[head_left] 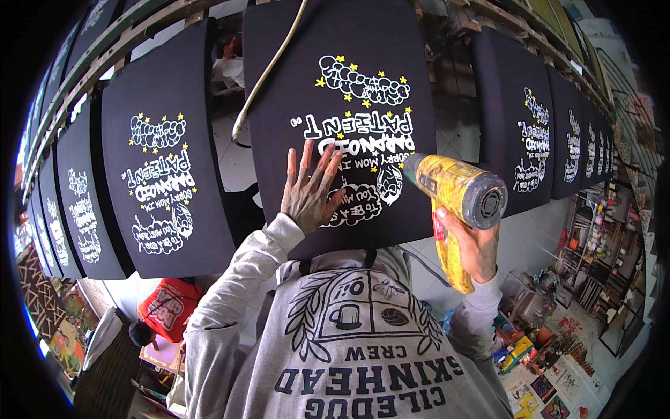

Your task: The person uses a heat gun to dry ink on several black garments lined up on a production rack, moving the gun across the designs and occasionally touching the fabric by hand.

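Note:
In front of me a black printed T-shirt is stretched flat over a board, with white lettering, cartoon shapes and small yellow stars. My left hand lies over its print, fingers spread, with nothing held; whether the palm touches the cloth I cannot tell. Gripped by its handle in my right hand is a heat gun, yellow with a grey round rear end. Its nozzle points left toward the print, close to the shirt's right edge. I cannot see its switch.
A pale cable hangs across the shirt's far left part. More black printed shirts line both sides on boards along wooden rails. A person in red is at lower left. Shelves with bottles and tools stand at right.

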